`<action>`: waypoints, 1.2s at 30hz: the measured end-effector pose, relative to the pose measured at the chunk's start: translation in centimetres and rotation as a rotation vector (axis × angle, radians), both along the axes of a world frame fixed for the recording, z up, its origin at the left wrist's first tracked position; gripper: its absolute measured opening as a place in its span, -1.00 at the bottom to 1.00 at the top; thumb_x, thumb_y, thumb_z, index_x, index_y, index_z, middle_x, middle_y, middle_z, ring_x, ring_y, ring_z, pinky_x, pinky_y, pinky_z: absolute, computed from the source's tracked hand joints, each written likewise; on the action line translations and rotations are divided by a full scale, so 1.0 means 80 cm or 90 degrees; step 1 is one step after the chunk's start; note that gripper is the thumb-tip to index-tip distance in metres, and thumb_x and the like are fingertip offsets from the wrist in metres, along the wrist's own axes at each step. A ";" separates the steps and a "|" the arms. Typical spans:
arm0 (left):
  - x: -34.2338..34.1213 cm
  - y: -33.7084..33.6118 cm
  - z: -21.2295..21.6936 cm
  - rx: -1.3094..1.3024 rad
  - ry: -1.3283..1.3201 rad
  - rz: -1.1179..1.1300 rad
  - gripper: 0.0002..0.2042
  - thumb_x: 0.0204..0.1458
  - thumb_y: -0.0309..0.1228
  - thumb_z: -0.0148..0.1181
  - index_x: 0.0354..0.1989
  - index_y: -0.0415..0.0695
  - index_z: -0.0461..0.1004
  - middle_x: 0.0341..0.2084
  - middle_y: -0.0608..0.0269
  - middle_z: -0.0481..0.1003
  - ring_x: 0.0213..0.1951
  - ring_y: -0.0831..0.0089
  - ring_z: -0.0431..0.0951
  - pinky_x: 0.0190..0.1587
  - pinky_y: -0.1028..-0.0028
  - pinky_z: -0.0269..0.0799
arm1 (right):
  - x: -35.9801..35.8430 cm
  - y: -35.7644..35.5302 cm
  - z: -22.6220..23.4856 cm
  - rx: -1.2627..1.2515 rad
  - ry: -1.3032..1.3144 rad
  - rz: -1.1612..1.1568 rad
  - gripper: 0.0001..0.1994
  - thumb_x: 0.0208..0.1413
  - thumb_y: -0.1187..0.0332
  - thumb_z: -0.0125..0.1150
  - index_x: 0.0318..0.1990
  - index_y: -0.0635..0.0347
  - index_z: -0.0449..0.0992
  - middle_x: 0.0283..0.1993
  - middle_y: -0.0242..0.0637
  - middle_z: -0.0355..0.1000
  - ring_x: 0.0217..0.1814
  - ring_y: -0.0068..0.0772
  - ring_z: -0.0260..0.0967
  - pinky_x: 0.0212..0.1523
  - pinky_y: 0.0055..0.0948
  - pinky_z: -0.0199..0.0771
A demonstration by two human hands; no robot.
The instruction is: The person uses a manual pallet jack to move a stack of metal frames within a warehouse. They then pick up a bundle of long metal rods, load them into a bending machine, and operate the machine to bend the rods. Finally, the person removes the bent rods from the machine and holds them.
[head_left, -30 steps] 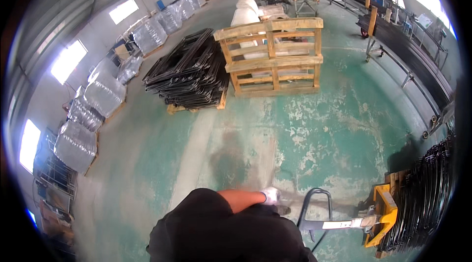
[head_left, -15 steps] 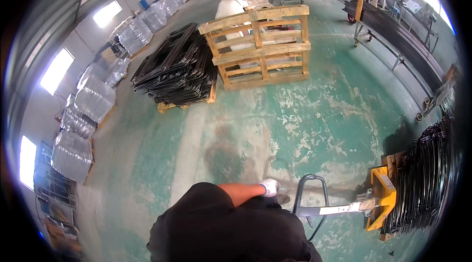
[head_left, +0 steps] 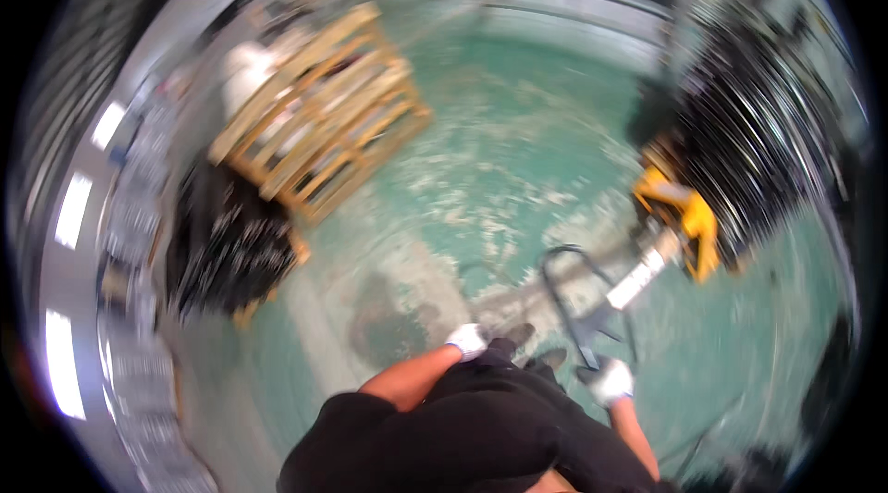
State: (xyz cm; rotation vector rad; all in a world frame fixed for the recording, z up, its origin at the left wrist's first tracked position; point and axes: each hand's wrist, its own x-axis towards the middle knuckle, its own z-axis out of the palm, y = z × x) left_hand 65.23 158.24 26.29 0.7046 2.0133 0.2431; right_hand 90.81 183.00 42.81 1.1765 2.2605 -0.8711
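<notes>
**On a green warehouse floor: a gloved hand at a pallet jack handle**

Seen from above, through a blurred fisheye view, a person in a black top stands on a worn green floor [head_left: 518, 123] with pale scuffed patches. Both forearms are bare and both hands wear white gloves.

The right hand [head_left: 609, 380] sits at the lower end of a dark looped handle [head_left: 575, 303] — the tiller of a pallet jack. Its fingers seem curled around the loop's lower part, but the blur leaves it unclear how firmly they close. From the loop, a pale shaft [head_left: 638, 278] runs up and to the right to the yellow body of the pallet jack [head_left: 684, 215], which stands to the person's front right. Just beyond the yellow body, touching or nearly so, rises a dark stack of black metal frames [head_left: 758, 132], smeared by motion.

The left hand [head_left: 467, 340] hangs in front of the body, left of the handle and apart from it. Nothing shows in it; I cannot tell whether its fingers are spread or curled. Two dark shoes [head_left: 532, 345] show between the hands.

Further off to the left stands a pile of light wooden pallets [head_left: 319, 123], tilted in the view. Beside it, nearer the left edge, lies another heap of black frames [head_left: 227, 243] on a low pallet. Bright windows [head_left: 69, 211] line the far left wall.
</notes>
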 end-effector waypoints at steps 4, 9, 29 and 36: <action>-0.047 -0.045 -0.031 0.124 0.062 -0.006 -0.65 0.09 -0.32 0.17 -0.01 -0.18 0.68 -0.04 -0.05 0.70 0.09 0.04 0.68 0.21 0.19 0.54 | -0.033 -0.098 -0.194 -0.155 -0.008 0.046 -0.45 0.05 -0.11 0.31 0.05 0.09 0.72 0.02 0.07 0.66 0.12 0.13 0.62 0.15 -0.04 0.58; -0.107 -0.061 -0.059 0.243 0.095 -0.036 -0.69 0.09 -0.36 0.20 -0.03 -0.16 0.69 -0.07 -0.02 0.71 0.02 0.10 0.71 0.16 0.26 0.58 | -0.067 -0.005 -0.006 -0.136 0.006 0.132 -0.48 0.11 -0.12 0.33 0.00 0.11 0.73 -0.03 0.07 0.67 0.03 0.10 0.65 0.08 -0.07 0.62; -0.143 -0.063 -0.028 0.217 0.039 0.000 -0.73 0.06 -0.46 0.22 -0.09 -0.22 0.70 -0.16 0.01 0.73 -0.05 0.13 0.74 0.09 0.29 0.62 | -0.069 0.001 0.009 -0.127 -0.080 0.112 -0.52 0.08 -0.03 0.28 0.10 -0.06 0.70 -0.01 0.03 0.67 0.07 0.09 0.63 0.10 -0.04 0.61; -0.162 -0.079 -0.090 0.195 0.075 -0.077 -0.72 0.08 -0.41 0.16 -0.13 -0.20 0.73 -0.14 0.02 0.73 -0.02 0.14 0.73 0.14 0.28 0.59 | -0.098 0.056 0.105 0.074 0.012 -0.027 -0.58 0.01 -0.08 0.35 -0.20 0.08 0.73 -0.23 0.06 0.66 -0.12 0.08 0.67 -0.06 -0.02 0.66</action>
